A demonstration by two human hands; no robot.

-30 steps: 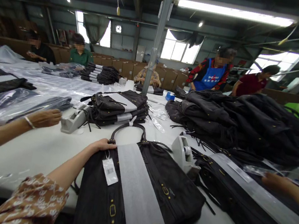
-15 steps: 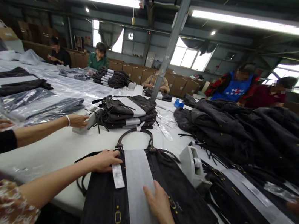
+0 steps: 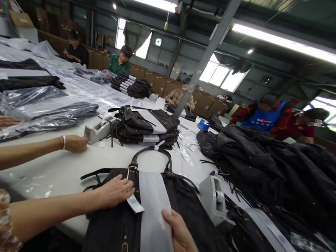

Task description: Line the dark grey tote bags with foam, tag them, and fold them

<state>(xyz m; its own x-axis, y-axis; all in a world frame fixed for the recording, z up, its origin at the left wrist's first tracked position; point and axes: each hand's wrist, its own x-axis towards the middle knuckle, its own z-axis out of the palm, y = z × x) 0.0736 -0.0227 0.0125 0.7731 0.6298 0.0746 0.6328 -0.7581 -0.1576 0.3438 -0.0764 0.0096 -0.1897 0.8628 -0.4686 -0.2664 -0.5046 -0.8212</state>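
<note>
A dark handbag (image 3: 109,228) with brown loop handles (image 3: 154,151) and brass buckles lies flat in front of me. A white wrapping strip (image 3: 151,226) runs down its middle. My left hand (image 3: 116,192) is closed on a white hang tag (image 3: 135,203) over the bag's left side; the tag hangs by a thin white string from the handle base. My right hand (image 3: 182,234) is at the strip's right edge, its thumb on the strip and fingers curled in, gripping that edge. Part of those fingers is hidden.
Tape dispensers stand right of the bag (image 3: 215,198) and beyond it to the left (image 3: 101,130). A stack of bags (image 3: 149,125) lies behind the handles, a large dark pile (image 3: 262,159) at right. A co-worker's hand (image 3: 75,143) rests on the table at left, near plastic-wrapped bags (image 3: 45,109).
My left fingers have curled in and the tag has tilted. My right hand has closed in at the strip's edge. The co-worker's hand has come off the left tape dispenser. The view has tilted.
</note>
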